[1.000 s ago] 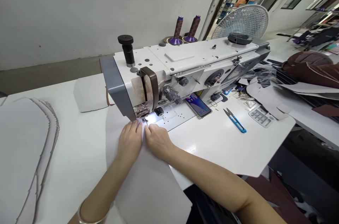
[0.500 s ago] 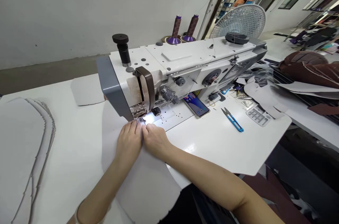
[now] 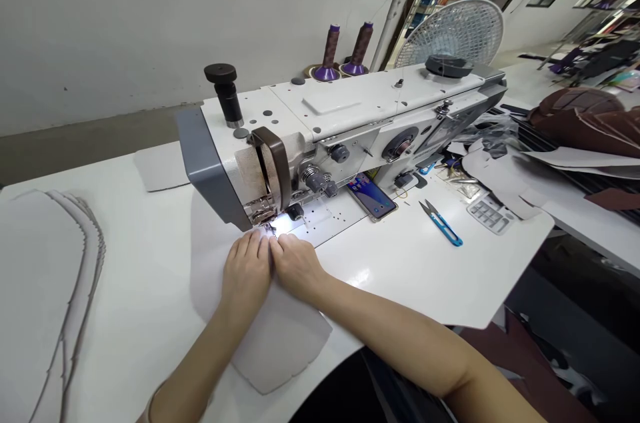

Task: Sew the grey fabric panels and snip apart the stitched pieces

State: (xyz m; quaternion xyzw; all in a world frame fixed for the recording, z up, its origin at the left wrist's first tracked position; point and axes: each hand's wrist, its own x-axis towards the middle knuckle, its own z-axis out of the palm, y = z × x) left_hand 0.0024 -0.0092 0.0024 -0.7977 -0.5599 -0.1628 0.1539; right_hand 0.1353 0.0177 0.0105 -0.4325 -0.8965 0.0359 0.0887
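The left hand [image 3: 245, 276] and right hand [image 3: 297, 268] lie side by side, their fingers [image 3: 250, 246] held together and pressing down on a pale sheet [image 3: 280, 349], with the fingertips almost meeting just before the presser foot [image 3: 263, 215] of a white industrial sewing machine [image 3: 350, 119]. The sheet lies flat on the white surface [image 3: 400, 283], at the machine's lit needle plate [image 3: 320, 219]. To the right lie a smartphone [image 3: 371, 198] and blue-handled thread snips [image 3: 441, 223]. A stack of pale cut pieces [image 3: 45, 289] sits far left, and brown leather pieces [image 3: 575, 119] lie far right. Two brown thread cones [image 3: 330, 49] stand behind the machine. No lettering on the machine is legible.
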